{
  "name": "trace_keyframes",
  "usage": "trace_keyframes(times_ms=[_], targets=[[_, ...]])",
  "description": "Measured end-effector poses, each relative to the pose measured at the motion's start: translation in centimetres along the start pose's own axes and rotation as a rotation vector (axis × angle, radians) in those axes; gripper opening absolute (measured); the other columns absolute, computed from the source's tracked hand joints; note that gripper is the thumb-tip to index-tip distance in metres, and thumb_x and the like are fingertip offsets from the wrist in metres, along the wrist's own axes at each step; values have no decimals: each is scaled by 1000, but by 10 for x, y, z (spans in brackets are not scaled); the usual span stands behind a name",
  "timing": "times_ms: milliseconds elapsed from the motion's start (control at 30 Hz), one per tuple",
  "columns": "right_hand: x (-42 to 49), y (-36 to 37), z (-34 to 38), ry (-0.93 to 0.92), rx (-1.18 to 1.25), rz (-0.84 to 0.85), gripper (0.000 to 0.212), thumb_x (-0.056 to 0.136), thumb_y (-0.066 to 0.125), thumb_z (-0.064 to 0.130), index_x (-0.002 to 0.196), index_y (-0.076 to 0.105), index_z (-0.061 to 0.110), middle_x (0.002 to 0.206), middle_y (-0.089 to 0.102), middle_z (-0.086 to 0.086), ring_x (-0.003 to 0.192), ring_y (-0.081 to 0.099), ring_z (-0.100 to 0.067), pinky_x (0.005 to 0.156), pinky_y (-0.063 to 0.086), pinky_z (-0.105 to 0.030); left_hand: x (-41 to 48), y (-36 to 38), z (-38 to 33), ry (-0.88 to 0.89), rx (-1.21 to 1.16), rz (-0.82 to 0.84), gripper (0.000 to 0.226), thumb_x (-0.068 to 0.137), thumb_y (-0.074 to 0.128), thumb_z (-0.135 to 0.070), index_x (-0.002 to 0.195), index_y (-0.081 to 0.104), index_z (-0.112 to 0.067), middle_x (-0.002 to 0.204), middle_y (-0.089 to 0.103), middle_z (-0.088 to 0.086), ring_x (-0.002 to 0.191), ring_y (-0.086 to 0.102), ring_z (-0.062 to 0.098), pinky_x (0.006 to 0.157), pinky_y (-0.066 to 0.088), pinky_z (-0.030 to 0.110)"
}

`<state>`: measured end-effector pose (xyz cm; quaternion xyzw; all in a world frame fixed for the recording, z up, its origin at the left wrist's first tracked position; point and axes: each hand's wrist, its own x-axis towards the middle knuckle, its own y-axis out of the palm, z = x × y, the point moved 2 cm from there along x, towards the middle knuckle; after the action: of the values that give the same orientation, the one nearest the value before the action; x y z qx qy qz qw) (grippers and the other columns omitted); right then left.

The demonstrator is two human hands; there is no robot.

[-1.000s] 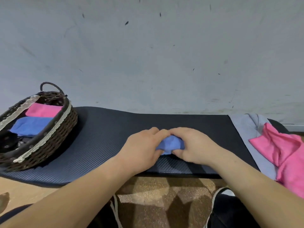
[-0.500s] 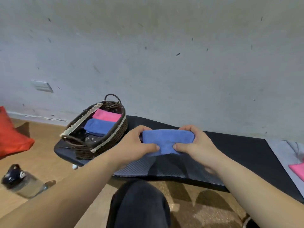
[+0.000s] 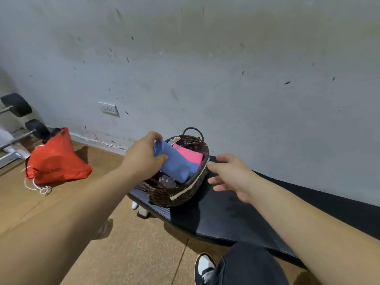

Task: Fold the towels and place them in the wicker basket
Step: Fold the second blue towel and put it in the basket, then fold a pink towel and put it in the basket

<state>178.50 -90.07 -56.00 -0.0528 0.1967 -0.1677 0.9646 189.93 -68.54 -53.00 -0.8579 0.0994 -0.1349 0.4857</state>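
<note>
Blue towel over a pink towel, both in the dark brown wicker basket. Cream trim edges its rim. Red bag on the tan floor.

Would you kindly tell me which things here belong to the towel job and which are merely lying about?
Part of the job: left hand gripping the blue towel, pink towel, wicker basket, right hand beside it.
Lying about: red bag, weights, wall socket.

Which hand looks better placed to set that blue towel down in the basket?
Left. The left hand grips the blue towel over the wicker basket; the right hand hovers open beside it, empty.
</note>
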Motion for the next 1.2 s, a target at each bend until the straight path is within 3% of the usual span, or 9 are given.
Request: trace_keyframes(times_ms=[267,400,533,633,700,800,933,1033,1200], targets=[[24,25,2,0,-70,59,44,97,63,27,138,54,16,115,65,-3,100,73,-24,76,63,-38,27,37,48,-74,-98,167,34,94,68,-29,122,57,-44,101,62,-6,88,61,21,79,51,32],[34,24,-5,9,-83,64,39,96,65,29,133,58,19,119,65,-1,95,74,-22,70,62,-33,44,49,53,-57,144,393,36,93,70,-22,128,62,-28,113,63,5,91,55,21,78,44,26],[42,29,-9,4,-115,82,39,96,65,30,133,58,19,119,65,0,93,73,-21,65,59,-31,63,64,41,-18,469,472,42,86,67,-17,124,64,-35,118,65,1,92,57,24,74,46,29],[46,32,-12,-3,-119,93,42,96,65,30,135,57,20,119,64,1,95,73,-21,67,60,-31,69,79,43,-76,570,491,42,84,64,-12,120,66,-35,121,65,3,103,64,29,79,52,35],[47,33,-13,-4,-127,100,43,96,65,30,136,56,20,120,64,2,97,73,-21,68,60,-31,66,83,40,-53,744,418,43,87,62,-14,126,64,-32,131,59,5,119,57,30,83,48,37],[47,31,-15,-2,-123,114,42,96,64,30,137,56,20,119,63,2,98,73,-21,71,61,-32,62,97,24,178,833,309,59,88,65,-20,143,48,-31,151,34,9,137,37,32,94,47,42],[44,27,-19,1,-117,130,40,96,65,30,134,58,21,117,65,2,96,72,-19,71,60,-31,55,131,21,176,702,546,79,95,65,-21,156,19,-43,169,0,7,151,17,39,99,52,55],[42,21,-21,0,-120,128,36,97,66,31,131,61,21,116,66,3,94,72,-18,71,61,-31,62,147,26,124,736,666,83,98,62,-20,158,12,-46,162,13,11,145,26,47,100,50,57],[33,5,-20,-5,-152,114,27,97,65,31,123,64,24,114,66,6,96,72,-17,82,63,-37,64,143,21,121,695,686,75,98,61,-17,156,22,-45,150,30,9,131,44,46,94,54,56]])
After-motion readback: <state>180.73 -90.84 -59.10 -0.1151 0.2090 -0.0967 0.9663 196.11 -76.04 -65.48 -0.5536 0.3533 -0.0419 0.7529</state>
